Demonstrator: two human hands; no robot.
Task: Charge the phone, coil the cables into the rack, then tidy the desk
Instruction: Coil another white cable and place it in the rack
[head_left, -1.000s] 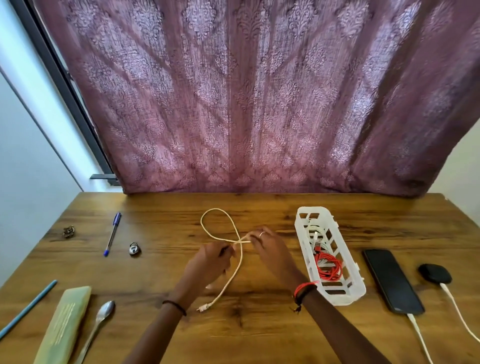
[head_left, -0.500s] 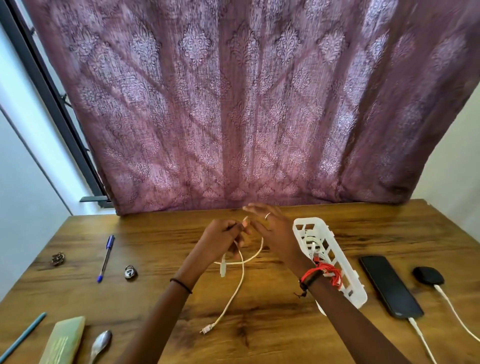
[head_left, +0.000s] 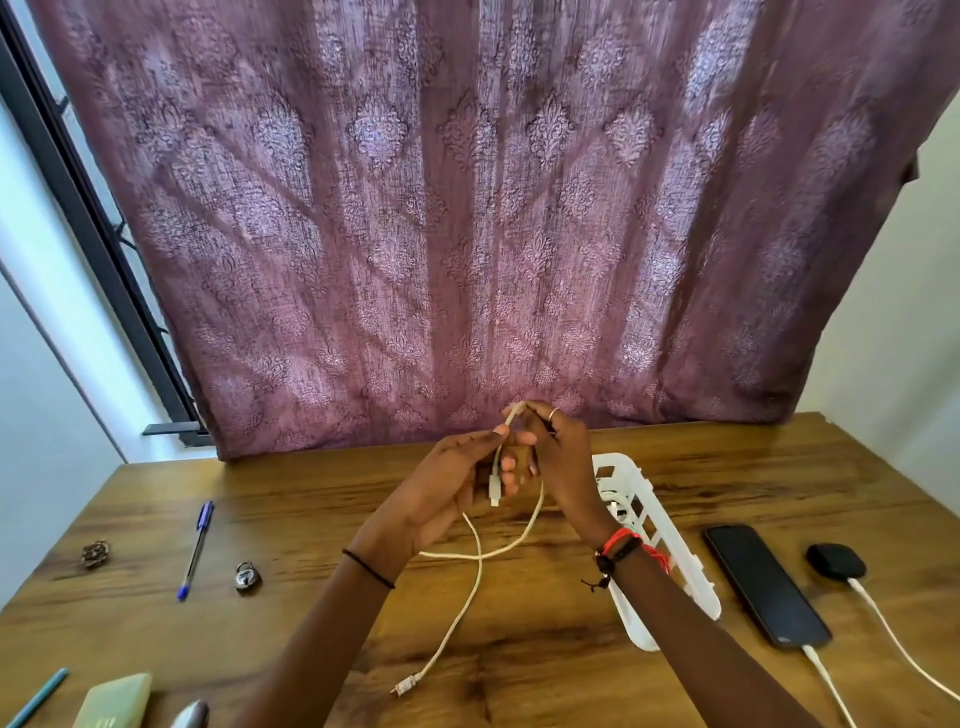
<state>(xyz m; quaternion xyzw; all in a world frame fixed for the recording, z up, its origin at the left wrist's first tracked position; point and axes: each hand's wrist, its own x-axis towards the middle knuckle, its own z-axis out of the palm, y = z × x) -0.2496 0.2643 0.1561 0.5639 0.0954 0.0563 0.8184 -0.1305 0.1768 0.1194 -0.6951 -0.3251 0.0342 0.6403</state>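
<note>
Fingers of L hand (head_left: 441, 491) & R hand (head_left: 563, 457) pinch white cable (head_left: 475, 582), plug (head_left: 494, 488) hanging just below them, rack (head_left: 621, 461) to their right.

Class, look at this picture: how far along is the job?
Done: the phone is plugged into its charging lead. In hand: the left hand and right hand hold the white cable, one end trailing on the desk. Left: coil it into the rack, then tidy the pen and padlock.

I see a home room: a patterned purple curtain (head_left: 467, 234) over a window (head_left: 93, 223), a wooden desk (head_left: 519, 649) with pen (head_left: 196, 548) and padlock (head_left: 247, 576).
</note>
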